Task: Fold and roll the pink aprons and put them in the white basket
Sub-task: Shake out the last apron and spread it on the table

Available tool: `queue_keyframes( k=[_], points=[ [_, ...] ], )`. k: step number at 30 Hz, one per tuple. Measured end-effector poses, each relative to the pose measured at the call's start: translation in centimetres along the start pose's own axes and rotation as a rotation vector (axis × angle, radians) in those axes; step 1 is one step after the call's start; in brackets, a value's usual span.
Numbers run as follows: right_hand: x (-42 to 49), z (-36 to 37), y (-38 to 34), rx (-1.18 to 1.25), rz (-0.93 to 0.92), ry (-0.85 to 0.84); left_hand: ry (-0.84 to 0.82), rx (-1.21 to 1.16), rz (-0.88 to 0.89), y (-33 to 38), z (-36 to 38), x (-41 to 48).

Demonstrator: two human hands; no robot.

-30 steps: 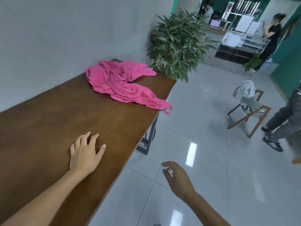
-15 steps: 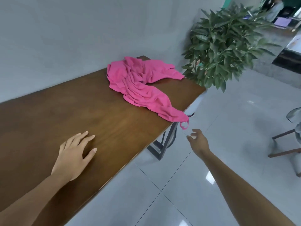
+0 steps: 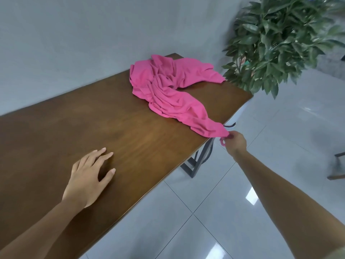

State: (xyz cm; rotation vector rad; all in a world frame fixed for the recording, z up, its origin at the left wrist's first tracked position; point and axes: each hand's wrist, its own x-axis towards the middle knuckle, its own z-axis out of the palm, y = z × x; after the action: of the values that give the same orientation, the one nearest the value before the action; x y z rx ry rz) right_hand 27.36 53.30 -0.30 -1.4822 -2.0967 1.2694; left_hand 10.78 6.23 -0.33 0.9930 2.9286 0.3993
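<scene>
Right hand (image 3: 235,142) pinching near corner of crumpled pink apron (image 3: 168,94) at table (image 3: 56,139) edge, left hand (image 3: 89,174) flat on tabletop, fingers spread

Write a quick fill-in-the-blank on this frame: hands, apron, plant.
The right hand pinches a corner of the crumpled apron, which is ____ in colour. The left hand lies flat on the wooden table, holding ____. The plant by the table's far end has ____ leaves.
Missing: pink; nothing; green.
</scene>
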Motion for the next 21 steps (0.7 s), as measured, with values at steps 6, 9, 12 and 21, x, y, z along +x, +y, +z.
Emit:
queue_keyframes(
  k=[6, 9, 12, 21],
  points=[
    [-3.7, -0.6, -1.2, 0.031, -0.198, 0.034, 0.044, -0.005, 0.028, -0.2, 0.3, -0.1],
    [-6.2, -0.5, -2.2, 0.096, -0.333, 0.027, 0.053, 0.006, 0.044, -0.3, 0.4, -0.1],
    [-10.0, -0.1, -4.6, 0.192, -0.399, -0.017, 0.055, 0.004, 0.050, -0.1, 0.3, 0.0],
    [-24.3, 7.8, -8.6, 0.030, -0.492, -0.174, 0.001, -0.315, 0.069, -1.0, -0.8, 0.0]
  ],
)
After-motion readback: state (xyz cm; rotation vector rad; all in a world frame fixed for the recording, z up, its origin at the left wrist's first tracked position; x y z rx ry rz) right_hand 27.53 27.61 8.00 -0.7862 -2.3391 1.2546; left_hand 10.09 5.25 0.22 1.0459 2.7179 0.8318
